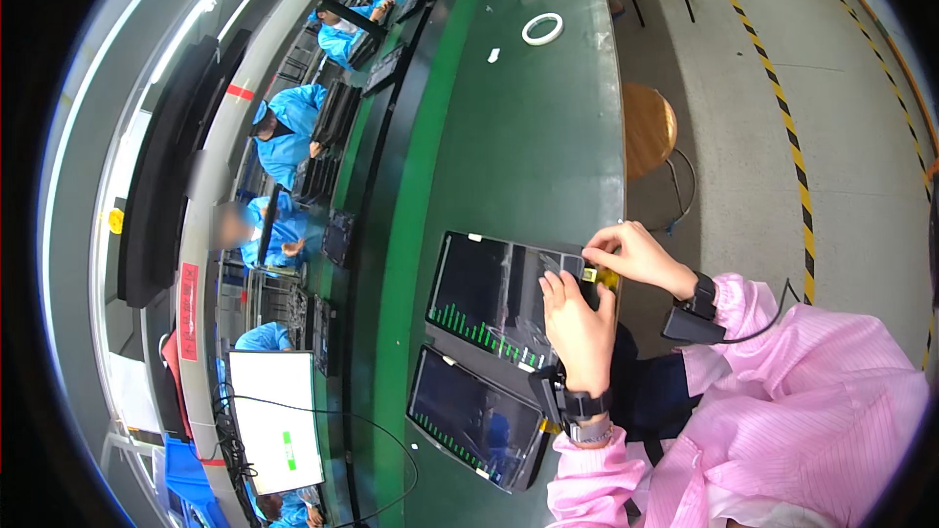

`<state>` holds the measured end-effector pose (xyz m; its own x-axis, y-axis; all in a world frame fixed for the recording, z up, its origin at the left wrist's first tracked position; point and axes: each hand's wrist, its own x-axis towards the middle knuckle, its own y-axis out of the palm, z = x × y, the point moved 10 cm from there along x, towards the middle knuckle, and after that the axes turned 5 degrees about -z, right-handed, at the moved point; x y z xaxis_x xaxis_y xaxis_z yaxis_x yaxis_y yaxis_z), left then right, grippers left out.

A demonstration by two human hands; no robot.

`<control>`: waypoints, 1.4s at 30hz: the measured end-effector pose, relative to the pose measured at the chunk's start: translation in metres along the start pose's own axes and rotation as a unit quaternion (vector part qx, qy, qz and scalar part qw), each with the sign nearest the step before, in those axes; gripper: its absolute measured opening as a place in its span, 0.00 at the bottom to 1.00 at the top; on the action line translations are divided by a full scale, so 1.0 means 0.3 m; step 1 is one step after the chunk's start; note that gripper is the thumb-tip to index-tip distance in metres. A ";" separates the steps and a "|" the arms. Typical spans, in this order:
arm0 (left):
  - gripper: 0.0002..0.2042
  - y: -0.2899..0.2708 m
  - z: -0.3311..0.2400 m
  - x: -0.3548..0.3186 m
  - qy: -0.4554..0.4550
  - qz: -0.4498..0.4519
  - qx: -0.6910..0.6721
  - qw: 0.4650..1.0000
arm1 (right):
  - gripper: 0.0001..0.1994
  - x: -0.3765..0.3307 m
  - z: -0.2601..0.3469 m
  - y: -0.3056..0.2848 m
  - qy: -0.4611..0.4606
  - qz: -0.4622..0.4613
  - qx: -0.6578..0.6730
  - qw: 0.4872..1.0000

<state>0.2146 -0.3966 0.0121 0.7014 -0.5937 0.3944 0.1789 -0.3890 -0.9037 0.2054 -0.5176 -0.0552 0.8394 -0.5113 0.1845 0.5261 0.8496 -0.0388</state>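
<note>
Black glossy-screened rectangular panel (pixel 479 284) lying on green tabletop (pixel 523 156). Left hand (pixel 581 337): half-open, fingers over panel's right end, partly hiding it. Right hand (pixel 634 256): thumb and fingers nearly together at panel's upper right corner; whether anything pinched, cannot tell. Second black-screened panel (pixel 469 416) just below panel; white tape ring (pixel 528 37) well above; white-screened monitor (pixel 266 411) lower left; round wooden stool (pixel 648 130) upper right.

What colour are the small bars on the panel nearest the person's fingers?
Green, against the dark panel; the head view, the only one, shows them.
</note>
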 end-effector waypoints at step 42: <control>0.24 -0.284 0.048 -0.161 -0.046 -0.162 -0.169 0.971 | 0.07 -0.028 0.154 -0.034 -0.111 -0.059 -0.208 0.970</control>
<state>0.1756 -0.3247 0.0676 0.7081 -0.3420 0.6178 0.1745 -0.7630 -0.6223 0.1867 -0.5160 -0.0108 0.7446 -0.5215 0.4167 0.6645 0.6381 -0.3888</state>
